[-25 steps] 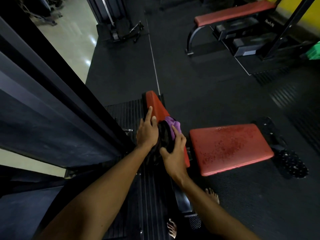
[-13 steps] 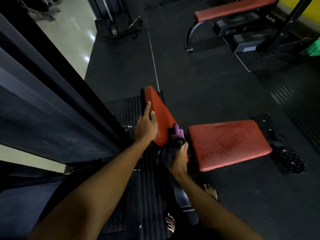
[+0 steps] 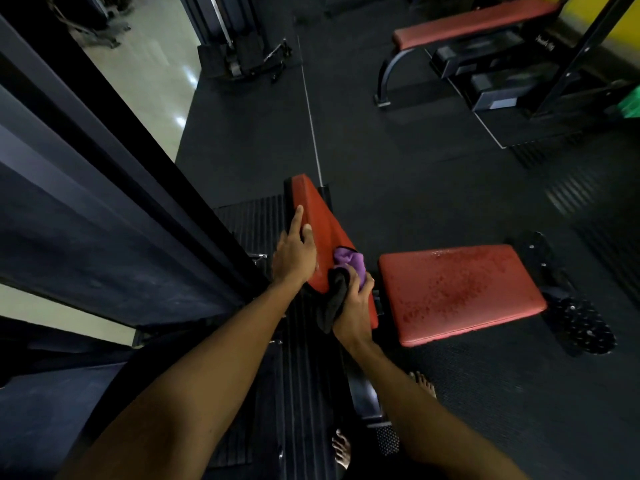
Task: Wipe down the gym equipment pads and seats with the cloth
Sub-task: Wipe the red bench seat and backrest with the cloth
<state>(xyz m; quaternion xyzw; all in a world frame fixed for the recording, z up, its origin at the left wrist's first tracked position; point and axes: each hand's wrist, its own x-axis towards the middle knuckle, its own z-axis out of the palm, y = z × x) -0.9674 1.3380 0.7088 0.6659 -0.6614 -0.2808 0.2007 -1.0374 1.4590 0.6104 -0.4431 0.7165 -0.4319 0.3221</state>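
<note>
The cloth (image 3: 346, 260) sits at the tilted pad's (image 3: 311, 199) lower end.
The right hand (image 3: 353, 306) grips it against the pad, beside the seat (image 3: 457, 292); the left hand (image 3: 294, 254) lies flat on the pad's left edge, fingers straight.

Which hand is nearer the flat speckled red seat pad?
Right. The right hand, gripping the cloth, sits beside the seat pad; the left hand rests on the tilted back pad, farther off.

Right hand (image 3: 353, 306) presses cloth (image 3: 341, 282) on red back pad (image 3: 318, 220); left hand (image 3: 294, 254) steadies it.
</note>
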